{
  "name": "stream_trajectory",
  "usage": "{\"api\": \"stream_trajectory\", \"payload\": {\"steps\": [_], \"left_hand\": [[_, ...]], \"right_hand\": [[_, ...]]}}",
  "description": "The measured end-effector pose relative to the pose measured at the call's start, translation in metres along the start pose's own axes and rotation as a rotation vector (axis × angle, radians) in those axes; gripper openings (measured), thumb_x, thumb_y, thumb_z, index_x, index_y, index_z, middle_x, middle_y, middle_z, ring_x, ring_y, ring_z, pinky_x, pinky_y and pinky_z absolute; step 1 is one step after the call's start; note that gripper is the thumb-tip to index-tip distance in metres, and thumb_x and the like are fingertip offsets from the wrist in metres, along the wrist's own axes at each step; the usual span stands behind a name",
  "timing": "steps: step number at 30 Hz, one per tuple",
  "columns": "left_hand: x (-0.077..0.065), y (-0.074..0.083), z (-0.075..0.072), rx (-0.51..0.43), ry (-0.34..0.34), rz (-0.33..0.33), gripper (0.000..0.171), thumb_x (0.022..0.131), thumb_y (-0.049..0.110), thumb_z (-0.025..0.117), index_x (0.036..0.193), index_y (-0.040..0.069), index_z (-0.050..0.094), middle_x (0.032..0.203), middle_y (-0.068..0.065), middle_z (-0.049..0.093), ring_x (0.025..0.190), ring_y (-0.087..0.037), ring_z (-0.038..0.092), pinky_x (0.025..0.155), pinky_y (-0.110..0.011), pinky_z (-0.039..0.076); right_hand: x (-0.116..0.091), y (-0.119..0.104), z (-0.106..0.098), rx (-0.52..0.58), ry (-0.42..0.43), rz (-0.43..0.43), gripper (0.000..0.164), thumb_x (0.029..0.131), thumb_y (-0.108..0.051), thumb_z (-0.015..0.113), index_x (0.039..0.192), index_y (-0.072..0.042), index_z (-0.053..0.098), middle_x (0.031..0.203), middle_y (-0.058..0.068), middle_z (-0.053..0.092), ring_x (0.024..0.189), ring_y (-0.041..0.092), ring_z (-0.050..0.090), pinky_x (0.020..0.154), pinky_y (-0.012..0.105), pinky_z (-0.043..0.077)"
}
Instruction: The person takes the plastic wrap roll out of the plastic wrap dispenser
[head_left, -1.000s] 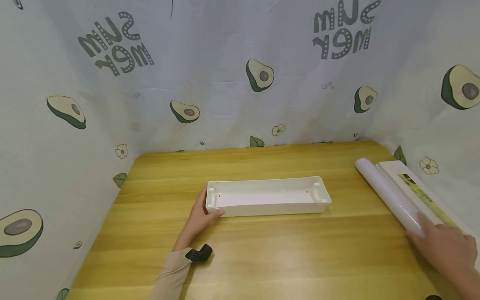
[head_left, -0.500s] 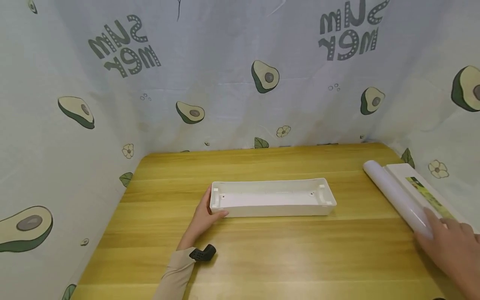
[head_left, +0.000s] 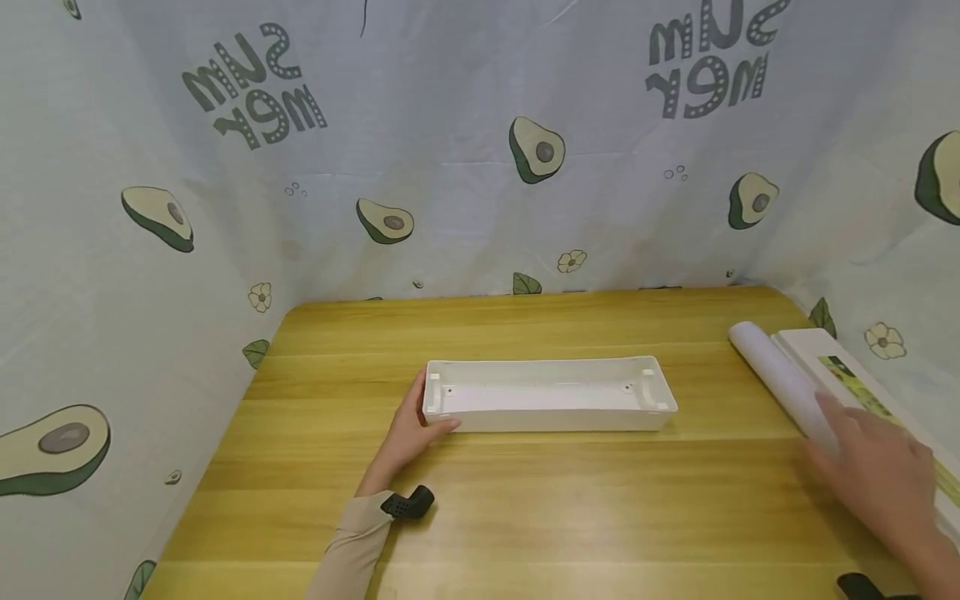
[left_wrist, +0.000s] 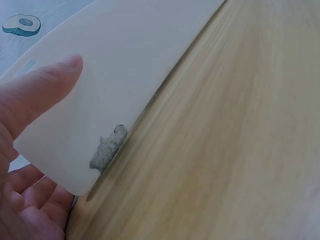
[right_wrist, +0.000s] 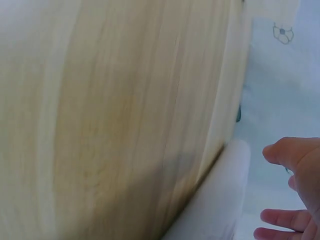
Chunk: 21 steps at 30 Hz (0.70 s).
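Observation:
A long white plastic box (head_left: 555, 421) with an uncovered top lies on the table, with small brackets inside both ends. My left hand (head_left: 405, 435) grips its left end, thumb on the front wall and fingers around the end. In the left wrist view a grey mark (left_wrist: 109, 150) shows low on the box wall. My right hand (head_left: 881, 475), slightly blurred, hovers by a whitish roll (head_left: 776, 367) at the table's right side. The right wrist view has its thumb and fingers spread, with nothing between them, apart from the roll.
A long white piece (head_left: 806, 343) with a green and yellow label lies along the roll's right side, partly hidden by my right hand. A wooden table (head_left: 570, 508) carries everything. Cloth printed with avocados (head_left: 465, 100) hangs behind and at both sides.
My right hand lifts a little off the roll and label piece, shifting left. My left hand stays on the box. The whole view has shifted slightly.

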<state>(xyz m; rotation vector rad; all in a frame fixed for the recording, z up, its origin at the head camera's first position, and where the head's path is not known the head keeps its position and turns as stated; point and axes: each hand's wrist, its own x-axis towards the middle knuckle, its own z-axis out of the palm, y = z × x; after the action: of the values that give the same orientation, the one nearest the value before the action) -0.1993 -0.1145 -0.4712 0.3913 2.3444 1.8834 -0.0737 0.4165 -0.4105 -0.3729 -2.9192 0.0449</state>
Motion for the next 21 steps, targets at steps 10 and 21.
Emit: {"api": "stream_trajectory", "payload": {"steps": [10,21], "left_hand": [[-0.008,-0.001,-0.006,0.008,0.027,0.005,0.1,0.077,0.01,0.076,0.152,0.012,0.01,0.155,-0.011,0.025,0.137,-0.029,0.034,0.11,-0.046,0.032],[-0.013,-0.006,-0.007,0.043,0.007,0.017,0.098,0.078,0.012,0.075,0.151,0.004,0.01,0.155,-0.021,0.019,0.142,-0.037,0.022,0.112,-0.05,0.026]], "right_hand": [[0.025,-0.04,0.02,0.118,0.158,-0.217,0.06,0.088,-0.029,0.056,0.141,-0.008,0.038,0.119,0.031,0.053,0.1,0.048,0.049,0.082,0.063,0.03],[0.03,-0.07,0.033,0.214,0.317,-0.316,0.057,0.081,-0.02,0.064,0.134,-0.005,0.048,0.112,0.03,0.058,0.098,0.046,0.053,0.083,0.061,0.034]]}}
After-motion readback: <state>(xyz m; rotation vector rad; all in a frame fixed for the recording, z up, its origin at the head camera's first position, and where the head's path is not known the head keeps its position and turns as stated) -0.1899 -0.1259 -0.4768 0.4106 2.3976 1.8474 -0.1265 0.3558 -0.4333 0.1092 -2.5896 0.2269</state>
